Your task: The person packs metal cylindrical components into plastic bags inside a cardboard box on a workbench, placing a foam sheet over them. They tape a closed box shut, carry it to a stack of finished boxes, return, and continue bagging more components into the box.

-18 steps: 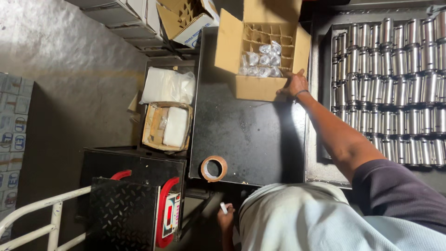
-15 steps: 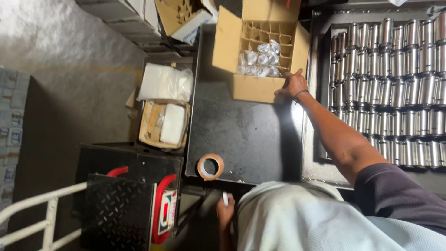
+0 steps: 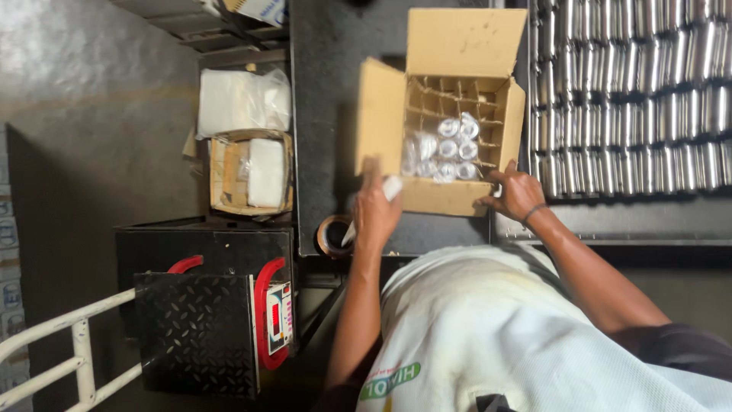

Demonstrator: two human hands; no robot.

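Black metal table (image 3: 335, 114) is the biggest thing and carries most of the rest. To the right, a tray (image 3: 633, 221) holds many shiny metal cans (image 3: 633, 91), standing upright in close rows. On the table stands a brown cardboard box (image 3: 446, 114), open at the top, its flaps spread outward; its long axis runs away from the person, toward the top of the view. Inside, a cardboard grid makes small square cells, and several wrapped cans (image 3: 446, 152) with round silver tops fill the cells near the front wall. On the floor at the left sit a black scale (image 3: 206, 320) with red handles, a soft white plastic bag (image 3: 240, 99), and a smaller open carton (image 3: 248, 172).

Right hand (image 3: 517, 192) grips the front right corner of the box, fingers bent over the edge. Left hand (image 3: 376, 210) lies against the front left side of the box and clasps a thin white marker (image 3: 374, 206) that points slantwise. Just beside this hand, at the table edge, lies a round brown tape roll (image 3: 332, 235).
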